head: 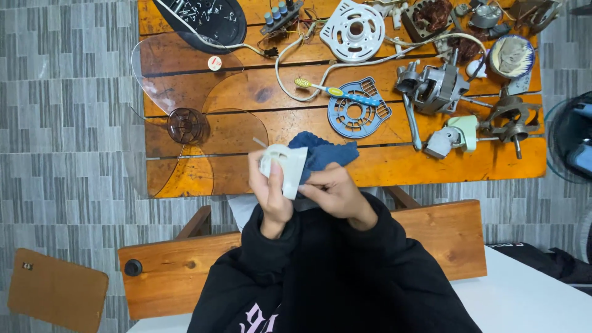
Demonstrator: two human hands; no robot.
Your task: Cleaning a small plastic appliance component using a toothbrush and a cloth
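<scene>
Above wooden table [401, 169], white part [285, 165] in left hand [269, 191].

Left hand [269, 188] raised, fingers curled; right hand [335, 192] pinching beside it.

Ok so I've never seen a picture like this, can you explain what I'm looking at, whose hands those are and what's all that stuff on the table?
This is one picture from a camera worn on a person's head, looking straight down. The two bare hands in black sleeves are that person's own. The left hand holds a small white plastic part, while the right hand presses a blue cloth against it. Beyond them is an orange wooden table spread with pieces of a taken-apart fan: a clear fan blade, a blue round cover, a white round cover, a metal motor and a toothbrush.
</scene>
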